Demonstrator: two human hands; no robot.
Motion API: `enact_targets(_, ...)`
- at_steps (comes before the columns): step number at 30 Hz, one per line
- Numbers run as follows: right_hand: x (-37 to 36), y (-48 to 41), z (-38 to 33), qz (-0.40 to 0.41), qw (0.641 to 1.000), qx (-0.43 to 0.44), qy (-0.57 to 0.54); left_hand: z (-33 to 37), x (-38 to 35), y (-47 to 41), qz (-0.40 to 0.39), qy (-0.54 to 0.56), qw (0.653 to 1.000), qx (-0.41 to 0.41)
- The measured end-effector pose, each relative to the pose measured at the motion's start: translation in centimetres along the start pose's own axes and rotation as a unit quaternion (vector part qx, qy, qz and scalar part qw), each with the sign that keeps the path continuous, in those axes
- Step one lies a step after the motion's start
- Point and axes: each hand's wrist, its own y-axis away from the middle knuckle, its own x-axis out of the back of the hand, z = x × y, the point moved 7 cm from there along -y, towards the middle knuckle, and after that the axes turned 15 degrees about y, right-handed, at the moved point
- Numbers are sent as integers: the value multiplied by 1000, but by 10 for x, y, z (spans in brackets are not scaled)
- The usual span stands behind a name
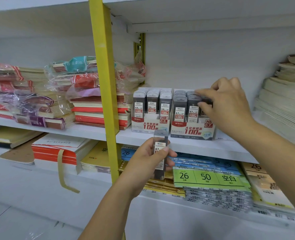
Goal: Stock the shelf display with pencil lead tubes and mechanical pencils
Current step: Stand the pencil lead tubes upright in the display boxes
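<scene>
Dark grey plastic fills the left hand (148, 158): its fingers and thumb are wrapped round a lead tube (160, 153) marked 0.7, held upright in front of and below the edge of the white shelf (139, 138). Up and to the right, the right hand (229, 104) pinches a second tube (207, 101), blurred, between thumb and forefinger at the right-hand column of the 0.7 display box (193, 130). That box's other two columns stand full of tubes. Just beside it on the left sits the 0.5 display box (150, 124), with three filled columns. Both boxes stand on the shelf right of a yellow upright (105, 84). Beyond the upright lie stacks of notebooks (39, 101), some in clear wrap. Pale paper stacks (285, 94) are piled at the far right. On the level beneath lie loose-leaf paper packs (207, 177), green and blue.
</scene>
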Motion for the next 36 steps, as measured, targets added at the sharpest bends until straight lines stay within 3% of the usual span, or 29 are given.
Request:
enact_targets(2,12,21,-6,51,997,3,-54,-1,-4,2,-20,-7,1000,13)
enact_targets(4,18,46,-16,48,981,-3,-190,-2,-8,4,-35,-17,999,18)
enact_targets(6,9,62,-31,-31,947,-6,-319,-3,-12,5,-45,-27,998,22)
enact_targets(9,-10,75,-53,-162,918,17,-361,-7,-16,8,-58,-33,997,32)
enact_targets(11,-19,80,-56,-199,896,-2,-397,-10,-16,9,-61,-35,997,36)
enact_targets(17,-20,76,-31,-129,843,-98,-513,-9,-8,10,-23,55,997,38)
enact_targets(20,-15,75,-31,-132,831,-75,-535,-4,-1,8,14,20,1000,10)
enact_targets(23,-9,74,-36,-137,831,-48,-536,3,-3,4,44,-25,998,-35)
enact_targets(25,3,68,-27,-86,839,-63,-534,9,-4,1,69,-106,988,-92)
enact_targets(29,43,39,10,86,883,-68,-457,26,-16,-1,105,-373,893,-228)
enact_targets(31,54,22,15,118,916,-27,-382,24,-24,-4,84,-446,856,-249)
enact_targets(33,52,9,11,106,946,16,-306,16,-27,-7,65,-487,837,-242)
enact_targets(36,31,-3,0,15,975,49,-216,5,-30,-10,41,-530,813,-235)
